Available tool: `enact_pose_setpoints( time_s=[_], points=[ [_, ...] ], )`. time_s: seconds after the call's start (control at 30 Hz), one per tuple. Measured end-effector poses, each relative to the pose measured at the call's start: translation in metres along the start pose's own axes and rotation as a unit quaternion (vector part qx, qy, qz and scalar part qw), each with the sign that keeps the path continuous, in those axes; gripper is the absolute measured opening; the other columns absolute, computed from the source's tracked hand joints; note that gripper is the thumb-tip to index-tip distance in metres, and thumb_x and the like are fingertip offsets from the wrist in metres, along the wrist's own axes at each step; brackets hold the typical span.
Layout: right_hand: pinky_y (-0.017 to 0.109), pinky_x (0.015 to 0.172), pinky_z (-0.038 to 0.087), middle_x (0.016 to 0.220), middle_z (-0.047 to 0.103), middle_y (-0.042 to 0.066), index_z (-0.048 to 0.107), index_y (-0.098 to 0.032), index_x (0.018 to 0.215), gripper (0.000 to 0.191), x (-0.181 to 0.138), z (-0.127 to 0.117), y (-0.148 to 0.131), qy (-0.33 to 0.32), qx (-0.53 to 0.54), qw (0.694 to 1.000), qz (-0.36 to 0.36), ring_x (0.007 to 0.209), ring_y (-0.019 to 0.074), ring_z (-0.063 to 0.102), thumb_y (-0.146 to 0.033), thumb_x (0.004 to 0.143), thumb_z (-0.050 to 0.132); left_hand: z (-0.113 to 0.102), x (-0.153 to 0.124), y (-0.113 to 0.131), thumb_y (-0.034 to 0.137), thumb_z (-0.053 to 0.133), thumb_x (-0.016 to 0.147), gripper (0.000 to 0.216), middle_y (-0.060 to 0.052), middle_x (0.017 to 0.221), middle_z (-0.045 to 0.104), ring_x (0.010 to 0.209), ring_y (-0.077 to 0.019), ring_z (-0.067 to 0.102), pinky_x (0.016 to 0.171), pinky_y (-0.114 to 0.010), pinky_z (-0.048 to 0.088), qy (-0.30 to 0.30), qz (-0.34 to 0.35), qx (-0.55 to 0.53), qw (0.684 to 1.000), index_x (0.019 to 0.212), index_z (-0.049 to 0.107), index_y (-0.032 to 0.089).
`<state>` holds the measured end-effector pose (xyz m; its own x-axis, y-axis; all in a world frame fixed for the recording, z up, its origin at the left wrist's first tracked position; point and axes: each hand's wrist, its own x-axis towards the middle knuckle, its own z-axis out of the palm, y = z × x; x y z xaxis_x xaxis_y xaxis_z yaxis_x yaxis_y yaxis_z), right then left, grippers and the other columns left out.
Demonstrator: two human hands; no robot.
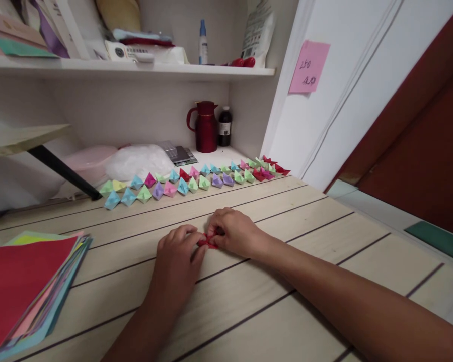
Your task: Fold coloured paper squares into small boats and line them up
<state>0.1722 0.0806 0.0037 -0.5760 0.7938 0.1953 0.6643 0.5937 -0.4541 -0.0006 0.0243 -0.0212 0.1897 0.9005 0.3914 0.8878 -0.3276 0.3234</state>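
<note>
Between my hands, low over the middle of the wooden tabletop (pixel 241 306), is a small piece of folded red paper (pixel 210 241). My left hand (pixel 179 251) pinches its left side between thumb and fingers. From the right, my right hand (pixel 230 231) grips the other side with bent fingers. The fingers cover much of the paper, so its exact shape is hidden. Beyond the hands, folded paper boats (pixel 182 186) in many colours stand in two rows along the table's back edge. A stack of coloured paper (pixel 26 281), red on top, lies at the left.
Behind the boats stand a dark red thermos jug (pixel 206 126) and a dark bottle (pixel 225 126). A white plastic bag (pixel 138 162) lies left of them. Above runs a loaded white shelf (pixel 154 70). A black bracket (pixel 64 171) slants down at the left. A pink note (pixel 309 67) hangs at the right.
</note>
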Motion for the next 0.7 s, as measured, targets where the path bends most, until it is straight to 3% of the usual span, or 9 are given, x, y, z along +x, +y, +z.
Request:
enact_pose_setpoints(
  time_s=[0.17,0.4,0.7],
  points=[
    [0.025,0.070,0.040,0.092,0.069,0.002,0.070,-0.023,0.090,0.019,-0.0015,-0.0096,0.0041,-0.018,0.003,1.000,0.018,0.085,0.0177,0.059,-0.016,0.072,0.067,0.0000,-0.0003,-0.0006,0.018,0.059,0.084,0.015,-0.005,0.108,0.067,0.102,-0.0266,0.060,0.086,-0.045,0.045,-0.002,0.009,0.012,1.000,0.095,0.068,0.024],
    [0.024,0.062,0.032,0.081,0.066,-0.001,0.064,-0.023,0.078,0.009,-0.0037,-0.0069,-0.0004,0.029,-0.032,0.999,0.027,0.077,0.0155,0.054,-0.016,0.074,0.062,-0.0003,0.0007,-0.0008,0.017,0.056,0.086,0.018,-0.005,0.108,0.067,0.103,-0.0267,0.060,0.086,-0.045,0.045,-0.003,0.011,0.006,1.000,0.097,0.068,0.024],
    [0.022,0.063,0.032,0.084,0.065,-0.002,0.062,-0.021,0.072,0.014,-0.0072,-0.0038,-0.0017,0.064,-0.024,0.997,-0.045,0.077,0.0128,0.056,-0.007,0.071,0.062,-0.0028,0.0000,0.0017,0.016,0.056,0.087,0.018,-0.004,0.106,0.067,0.100,-0.0258,0.059,0.086,-0.044,0.044,-0.018,-0.001,0.009,1.000,0.097,0.069,0.023]
  ],
)
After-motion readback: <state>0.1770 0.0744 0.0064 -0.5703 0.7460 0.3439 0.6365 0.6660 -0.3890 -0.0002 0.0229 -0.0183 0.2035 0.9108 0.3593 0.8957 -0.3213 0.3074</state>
